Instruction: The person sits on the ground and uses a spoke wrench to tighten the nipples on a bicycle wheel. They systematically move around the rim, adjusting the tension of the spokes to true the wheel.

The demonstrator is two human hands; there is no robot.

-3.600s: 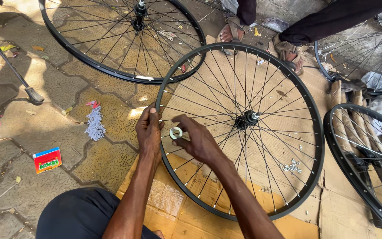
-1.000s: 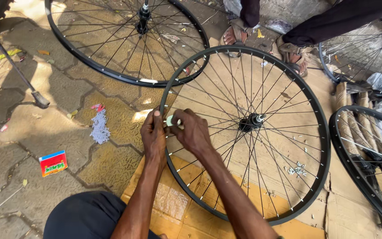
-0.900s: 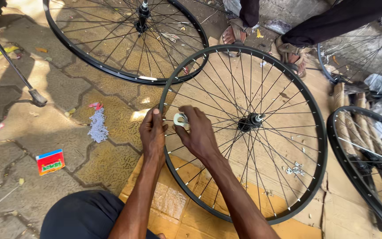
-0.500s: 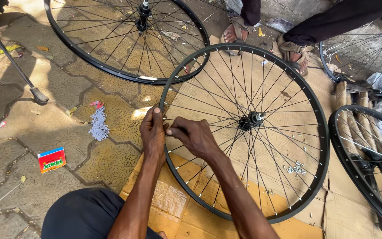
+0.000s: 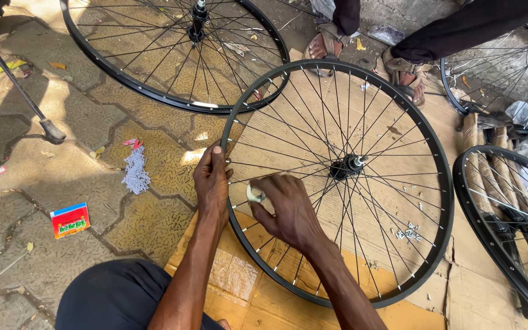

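A black spoked bicycle wheel lies flat on sheets of cardboard, and everything else sits around it. Its far-left rim passes just under the near rim of a second wheel lying on the paving, so the two overlap there with no gap. To its right a third wheel lies close beside it, with only a narrow strip of cardboard between the rims. Beyond its far edge stand two sandalled feet of another person, very near the rim. To its left the paving stones are more open, holding only a scrap of pale shredded material and, farther out, a small red and blue box. Inside the wheel, to the right of the black hub, a few small metal bits lie on the cardboard. The left hand is curled over the wheel's left rim, fingers wrapped on it. The right hand rests among the spokes just inside that rim, fingers pinched closed around a small pale tool.
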